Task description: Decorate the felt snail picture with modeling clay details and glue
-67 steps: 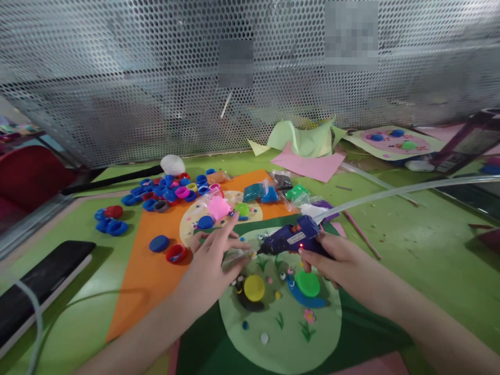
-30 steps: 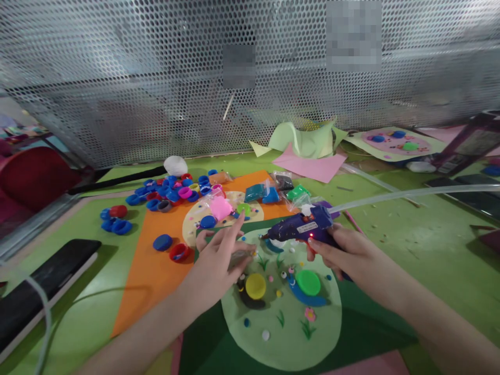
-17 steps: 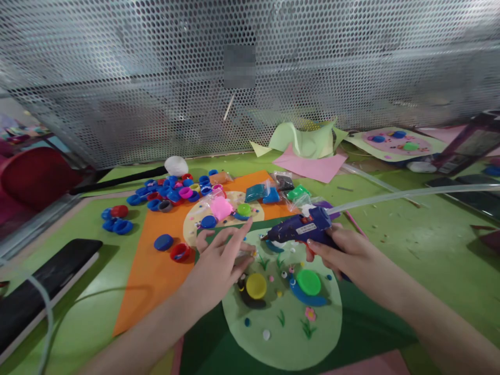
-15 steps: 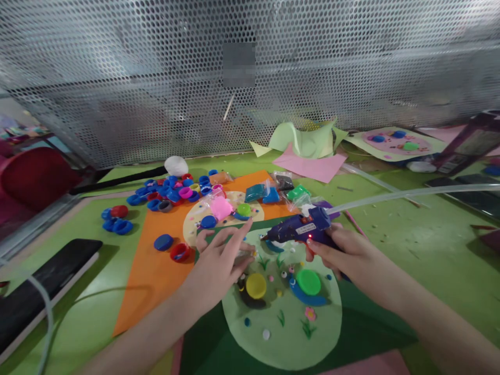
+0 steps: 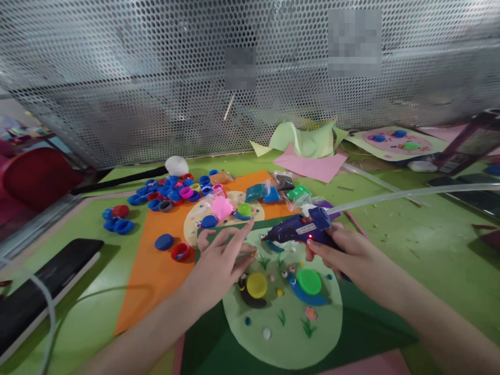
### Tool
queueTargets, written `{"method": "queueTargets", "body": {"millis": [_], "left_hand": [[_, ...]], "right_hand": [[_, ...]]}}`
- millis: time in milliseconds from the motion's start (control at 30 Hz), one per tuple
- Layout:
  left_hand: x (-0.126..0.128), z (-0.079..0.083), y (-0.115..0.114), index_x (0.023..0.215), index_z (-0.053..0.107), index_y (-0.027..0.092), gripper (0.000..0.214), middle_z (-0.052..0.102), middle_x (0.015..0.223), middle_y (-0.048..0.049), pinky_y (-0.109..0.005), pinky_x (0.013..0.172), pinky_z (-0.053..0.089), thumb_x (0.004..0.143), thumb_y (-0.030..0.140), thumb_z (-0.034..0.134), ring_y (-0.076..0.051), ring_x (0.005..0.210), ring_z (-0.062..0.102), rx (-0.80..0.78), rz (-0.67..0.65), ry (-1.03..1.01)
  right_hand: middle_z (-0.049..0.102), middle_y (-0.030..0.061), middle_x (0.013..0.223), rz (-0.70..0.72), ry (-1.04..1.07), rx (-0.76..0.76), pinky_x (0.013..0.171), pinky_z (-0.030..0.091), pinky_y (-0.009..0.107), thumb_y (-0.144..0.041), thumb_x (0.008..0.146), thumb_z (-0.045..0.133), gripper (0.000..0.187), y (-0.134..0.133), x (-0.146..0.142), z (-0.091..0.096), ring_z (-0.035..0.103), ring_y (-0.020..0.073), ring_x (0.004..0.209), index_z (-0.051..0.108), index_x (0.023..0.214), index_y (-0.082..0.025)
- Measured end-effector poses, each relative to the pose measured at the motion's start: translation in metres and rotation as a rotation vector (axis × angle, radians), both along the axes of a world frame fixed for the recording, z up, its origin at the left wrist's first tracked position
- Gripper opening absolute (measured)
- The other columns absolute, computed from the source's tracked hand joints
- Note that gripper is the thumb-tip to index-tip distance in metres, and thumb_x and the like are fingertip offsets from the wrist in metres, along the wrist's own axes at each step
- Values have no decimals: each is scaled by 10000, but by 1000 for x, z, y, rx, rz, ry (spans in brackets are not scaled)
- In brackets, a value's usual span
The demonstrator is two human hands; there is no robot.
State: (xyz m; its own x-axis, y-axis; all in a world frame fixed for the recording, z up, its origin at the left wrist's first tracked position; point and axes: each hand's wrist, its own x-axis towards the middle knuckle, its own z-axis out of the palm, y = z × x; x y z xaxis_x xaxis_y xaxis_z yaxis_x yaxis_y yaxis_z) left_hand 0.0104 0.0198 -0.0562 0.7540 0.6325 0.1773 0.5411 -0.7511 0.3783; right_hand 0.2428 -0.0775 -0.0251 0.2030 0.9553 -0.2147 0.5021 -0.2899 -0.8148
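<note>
My right hand [image 5: 347, 250] is wrapped round the handle of a dark purple glue gun [image 5: 300, 230], which has a lit red light and a long clear glue stick in its back. Its tip points left over a blue clay curve [image 5: 276, 246] on a pale green paper oval [image 5: 289, 338]. My left hand [image 5: 222, 260] rests at the oval's left edge, fingers spread; part of its thumb side is near small clay bits. On the oval are a yellow cap [image 5: 257, 285] with a dark clay body and a green cap [image 5: 310, 282] with a blue clay body, like snails.
Bottle caps [image 5: 172, 190] in several colours are heaped at the back left on orange paper [image 5: 140, 286]. Bagged clay [image 5: 255, 192] lies behind the oval. A black phone-like slab [image 5: 50, 281] is at left, a perforated metal screen [image 5: 175, 104] behind.
Both hands and the glue gun hold nearly the same place. The whole view has shifted very slightly.
</note>
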Motion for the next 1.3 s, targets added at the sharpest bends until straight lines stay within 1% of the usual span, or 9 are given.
{"method": "queueTargets", "body": {"millis": [167, 333, 433, 533, 700, 900, 1000, 1133, 1300], "left_hand": [[-4, 6, -2, 1432, 69, 293, 705, 722, 974, -9, -508, 933, 396, 862, 114, 443, -291, 1225, 451, 44, 14, -11], [-5, 7, -4, 1453, -45, 264, 772, 710, 949, -21, -368, 815, 475, 826, 69, 362, -258, 1132, 532, 132, -77, -45], [-5, 4, -3, 1456, -60, 251, 780, 682, 1011, -54, -346, 749, 492, 819, 70, 353, -258, 1082, 562, 147, -89, -28], [-5, 4, -2, 1454, -68, 253, 786, 692, 981, -46, -320, 698, 493, 818, 61, 352, -259, 1081, 559, 147, -106, -23], [-6, 5, -4, 1452, -76, 234, 767, 724, 921, -31, -386, 776, 459, 831, 50, 335, -277, 1110, 535, 151, -142, -26], [-8, 3, -4, 1446, -113, 219, 765, 720, 973, -60, -505, 890, 355, 840, 37, 318, -284, 1109, 538, 186, -145, -63], [-7, 3, -4, 1444, -125, 215, 753, 710, 1008, -82, -510, 873, 360, 851, 40, 304, -288, 1108, 545, 190, -162, -58], [-6, 4, -5, 1441, -141, 206, 760, 728, 926, -64, -550, 891, 321, 842, 32, 296, -306, 1117, 540, 188, -173, -33], [-5, 5, -7, 1443, -134, 197, 764, 734, 912, -53, -496, 853, 377, 835, 39, 301, -298, 1087, 555, 163, -163, -21]], "right_hand": [[374, -32, 596, 14, -3, -33, 540, 389, 283, -440, 852, 412, 314, 1, 1, 2, 424, 144, 542, 576, 724, -204], [408, -21, 578, -5, -35, 17, 561, 392, 283, -421, 835, 444, 301, 0, 1, 5, 443, 153, 566, 572, 674, -202], [411, -23, 556, -22, -52, 27, 543, 386, 281, -439, 821, 449, 310, 0, 0, 6, 435, 153, 547, 565, 652, -206], [414, -27, 546, -26, -60, 34, 531, 389, 282, -450, 806, 455, 315, 0, 1, 6, 437, 149, 524, 552, 629, -209], [425, -25, 528, -25, -58, 45, 530, 397, 281, -440, 799, 466, 303, 2, 1, 5, 452, 152, 526, 567, 635, -206], [408, -31, 507, -28, -7, 65, 484, 378, 264, -474, 785, 473, 322, 3, 1, 3, 418, 136, 483, 574, 642, -204], [404, -29, 508, -33, 14, 63, 466, 370, 258, -491, 775, 473, 336, 3, 2, 2, 407, 133, 476, 593, 657, -200], [408, -26, 519, -32, 6, 53, 476, 379, 263, -498, 780, 461, 348, 2, 3, 2, 416, 136, 488, 613, 677, -203], [422, -24, 510, -46, 1, 86, 476, 386, 260, -496, 772, 491, 344, 2, 4, -1, 430, 134, 487, 611, 647, -199]]}}
